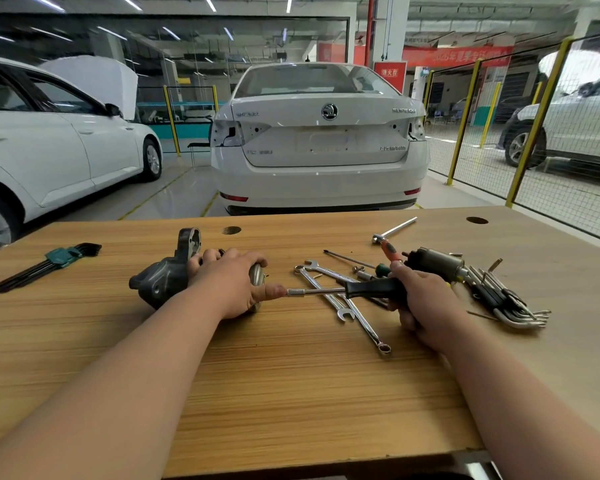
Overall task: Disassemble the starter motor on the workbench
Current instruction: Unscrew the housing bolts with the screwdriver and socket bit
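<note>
Workbench wood runs open from near edge to hands; left hand clasps the starter motor; right hand grips a driver, tip seemingly by the motor's end.

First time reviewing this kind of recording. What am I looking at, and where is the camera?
No machine here: a person works bare-handed, filmed by one camera worn on their head, looking forward and down. The left hand grips the dark grey cast-metal starter motor lying on the light wooden workbench. The right hand grips a black-handled nut driver with a silver shaft, its tip pointing at the motor's end. Also on the bench: a green-clipped set of black hex keys at left, two silver spanners in the middle, a grey metal cylinder and loose metal hex keys at right.
</note>
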Demonstrator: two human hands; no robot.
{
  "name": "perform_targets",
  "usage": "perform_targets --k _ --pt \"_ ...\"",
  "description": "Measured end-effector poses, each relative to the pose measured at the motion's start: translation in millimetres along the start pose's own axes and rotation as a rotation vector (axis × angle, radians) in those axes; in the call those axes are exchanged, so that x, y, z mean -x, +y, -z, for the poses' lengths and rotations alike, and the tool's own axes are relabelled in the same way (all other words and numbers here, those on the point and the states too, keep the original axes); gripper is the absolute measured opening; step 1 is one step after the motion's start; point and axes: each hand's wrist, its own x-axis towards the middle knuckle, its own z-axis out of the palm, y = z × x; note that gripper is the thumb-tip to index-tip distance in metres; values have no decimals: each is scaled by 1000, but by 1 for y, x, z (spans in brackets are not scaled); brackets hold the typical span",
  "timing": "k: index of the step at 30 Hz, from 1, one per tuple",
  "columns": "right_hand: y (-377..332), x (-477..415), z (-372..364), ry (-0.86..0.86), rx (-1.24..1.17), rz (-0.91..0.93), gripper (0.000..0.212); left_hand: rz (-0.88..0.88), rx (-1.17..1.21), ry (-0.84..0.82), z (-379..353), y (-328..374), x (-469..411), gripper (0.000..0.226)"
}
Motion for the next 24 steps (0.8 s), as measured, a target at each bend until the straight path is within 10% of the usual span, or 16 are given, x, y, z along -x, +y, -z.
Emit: perform_targets --k 10,24 --pt "-5 4 7 -183 -440 -147 20 17 -119 121 -10 5 5 98" --pt "-5 6 8 -10 217 49 37 -1 -176 209 -14 3 6 90"
